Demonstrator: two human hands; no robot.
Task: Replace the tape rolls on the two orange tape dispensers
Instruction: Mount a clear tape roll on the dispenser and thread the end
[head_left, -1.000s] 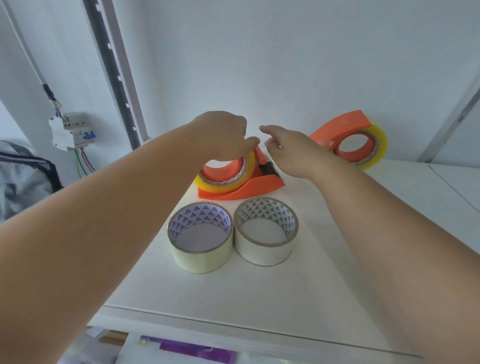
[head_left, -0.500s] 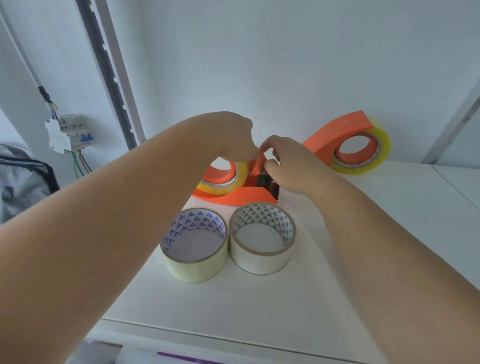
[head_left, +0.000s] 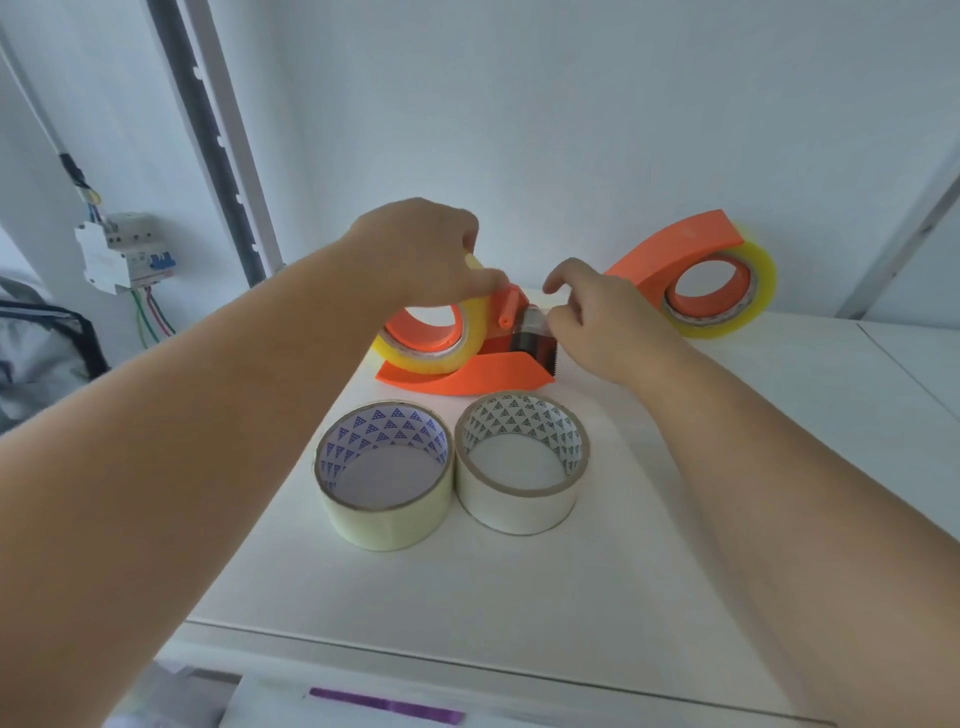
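Nearest, 2 spare rolls sit untouched; at 12 o'clock lies the near dispenser, left hand gripping its yellow roll, right hand pinching tape at the cutter, 3 o'clock of the roll

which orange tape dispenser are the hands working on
The nearer orange plastic tape dispenser, lying behind the two loose tape rolls: both hands grip it. The other orange dispenser stands untouched against the wall, further right.

Soft, even, bluish daylight, no glare. Faint shadows under both forearms. Slight motion blur at left hand fingertips; right hand sharper. Wide-angle bends edges, stretches forearms.
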